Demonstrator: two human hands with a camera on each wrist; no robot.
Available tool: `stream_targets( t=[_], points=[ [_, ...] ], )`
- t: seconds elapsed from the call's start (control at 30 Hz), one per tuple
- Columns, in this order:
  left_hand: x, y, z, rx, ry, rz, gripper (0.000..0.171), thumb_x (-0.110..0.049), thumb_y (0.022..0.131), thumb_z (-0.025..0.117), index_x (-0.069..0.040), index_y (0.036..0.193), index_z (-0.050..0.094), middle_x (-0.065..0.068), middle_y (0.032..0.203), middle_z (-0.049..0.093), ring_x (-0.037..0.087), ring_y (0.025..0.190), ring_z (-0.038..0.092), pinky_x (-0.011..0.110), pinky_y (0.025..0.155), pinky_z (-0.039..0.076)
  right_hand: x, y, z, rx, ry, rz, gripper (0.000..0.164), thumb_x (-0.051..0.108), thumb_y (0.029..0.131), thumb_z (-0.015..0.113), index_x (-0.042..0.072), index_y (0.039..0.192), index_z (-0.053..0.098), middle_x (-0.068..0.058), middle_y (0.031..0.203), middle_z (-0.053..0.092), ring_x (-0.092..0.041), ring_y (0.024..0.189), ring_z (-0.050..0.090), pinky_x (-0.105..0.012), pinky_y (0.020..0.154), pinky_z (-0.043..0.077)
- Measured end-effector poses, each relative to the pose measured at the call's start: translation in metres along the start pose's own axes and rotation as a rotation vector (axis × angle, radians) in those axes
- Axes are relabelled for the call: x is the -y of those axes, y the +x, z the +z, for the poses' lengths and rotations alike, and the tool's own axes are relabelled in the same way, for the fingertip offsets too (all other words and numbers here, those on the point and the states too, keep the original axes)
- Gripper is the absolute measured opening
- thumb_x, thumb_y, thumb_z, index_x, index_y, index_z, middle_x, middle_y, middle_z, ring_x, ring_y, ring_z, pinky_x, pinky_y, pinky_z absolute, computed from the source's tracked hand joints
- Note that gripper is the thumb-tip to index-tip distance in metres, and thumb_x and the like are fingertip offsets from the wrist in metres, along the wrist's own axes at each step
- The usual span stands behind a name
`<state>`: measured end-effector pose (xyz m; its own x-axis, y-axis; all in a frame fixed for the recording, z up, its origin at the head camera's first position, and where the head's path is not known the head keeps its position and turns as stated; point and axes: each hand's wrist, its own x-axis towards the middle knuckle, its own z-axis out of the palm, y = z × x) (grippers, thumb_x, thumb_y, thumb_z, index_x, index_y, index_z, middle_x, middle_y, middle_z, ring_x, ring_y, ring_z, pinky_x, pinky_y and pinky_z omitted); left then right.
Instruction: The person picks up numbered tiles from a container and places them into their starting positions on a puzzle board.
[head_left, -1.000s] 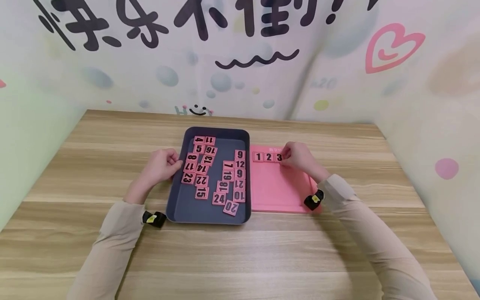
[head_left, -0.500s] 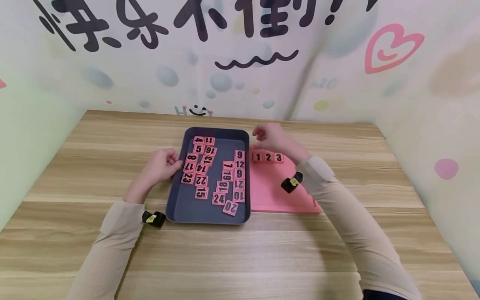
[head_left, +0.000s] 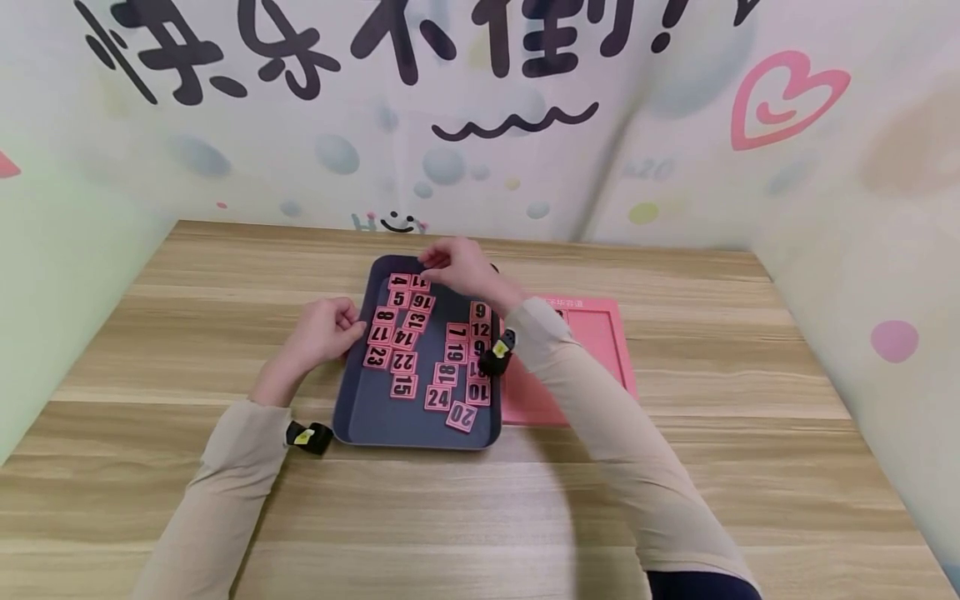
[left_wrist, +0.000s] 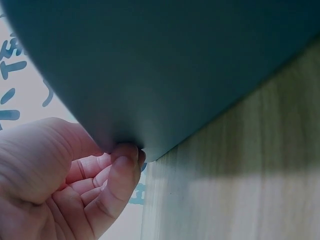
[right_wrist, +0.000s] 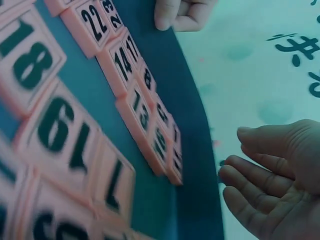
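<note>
A dark blue-grey tray (head_left: 375, 425) holds several pink number tiles in two loose groups. My left hand (head_left: 321, 329) pinches its left rim between thumb and finger; in the left wrist view the fingertips (left_wrist: 125, 152) are at the tray's edge. My right hand (head_left: 463, 268) is over the tray's far end, close to the 11 tile (head_left: 420, 282) and the 4 tile (head_left: 399, 282). Its fingers are loosely bent with nothing between them in the right wrist view. Right of the tray lies a pink board (head_left: 618, 333), partly hidden by my right sleeve.
The 20 tile (head_left: 461, 416) lies tilted near the tray's front, and the 15 tile (head_left: 403, 386) ends the left group. Wood tabletop (head_left: 450, 517) extends around the tray. A printed wall (head_left: 525, 192) stands behind the table.
My right hand has left the 3 tile on the pink board and moved left over the tray's far end. My left hand stays at the tray's rim.
</note>
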<state>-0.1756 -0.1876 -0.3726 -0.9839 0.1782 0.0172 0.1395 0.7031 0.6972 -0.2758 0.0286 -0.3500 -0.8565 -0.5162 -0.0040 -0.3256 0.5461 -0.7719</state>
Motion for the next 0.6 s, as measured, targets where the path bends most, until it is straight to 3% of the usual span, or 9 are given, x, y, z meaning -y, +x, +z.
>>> stream_targets(
  t=[0.33, 0.6],
  points=[
    [0.002, 0.001, 0.0, -0.009, 0.017, 0.017, 0.01, 0.0, 0.085, 0.059, 0.004, 0.078, 0.056, 0.013, 0.068, 0.058, 0.013, 0.049, 0.051, 0.027, 0.044, 0.045, 0.002, 0.021, 0.035, 0.008, -0.065, 0.006, 0.026, 0.01, 0.091, 0.06, 0.003, 0.116, 0.063, -0.01, 0.111, 0.064, -0.018, 0.099, 0.06, -0.026, 0.082, 0.048],
    [0.002, 0.0, 0.0, -0.007, 0.012, 0.017, 0.01, 0.0, 0.086, 0.059, 0.004, 0.077, 0.055, 0.012, 0.067, 0.058, 0.012, 0.048, 0.05, 0.026, 0.044, 0.044, 0.0, 0.028, 0.052, -0.024, -0.182, 0.024, 0.028, 0.01, 0.091, 0.06, 0.005, 0.119, 0.062, -0.009, 0.113, 0.064, -0.018, 0.102, 0.059, -0.029, 0.086, 0.047]
  ],
)
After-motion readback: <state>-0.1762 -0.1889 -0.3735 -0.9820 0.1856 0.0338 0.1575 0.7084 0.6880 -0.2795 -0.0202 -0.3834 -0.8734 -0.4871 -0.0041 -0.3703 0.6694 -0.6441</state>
